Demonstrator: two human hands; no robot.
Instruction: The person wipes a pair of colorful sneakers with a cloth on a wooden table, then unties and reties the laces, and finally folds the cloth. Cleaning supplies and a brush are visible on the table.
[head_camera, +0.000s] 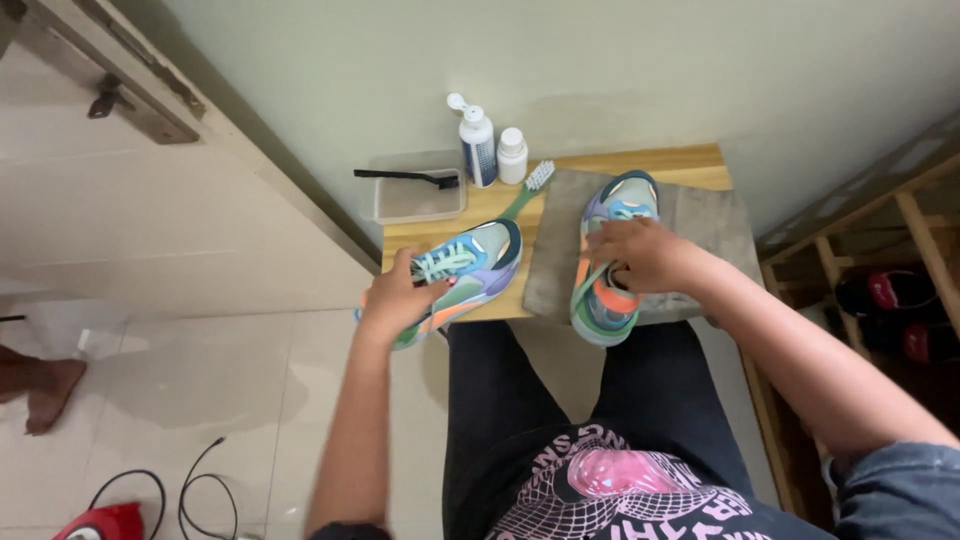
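My left hand (400, 298) grips the pastel multicolour sneaker (462, 275) at 7 o'clock on the wooden tabletop (690, 168); right hand (640, 255) fingers clasp its twin sneaker (610, 260) on the grey cloth (705, 225) at 3. Positioning step; next needs a steady hold.

Between your two sneakers (470, 270) (610, 270) a narrow strip of wooden table (500, 205) lay open; bottles (478, 145), toothbrush (528, 190) and tray (415, 200) crowded the back edge.

head camera, looking steeply down, close above table (690, 160)
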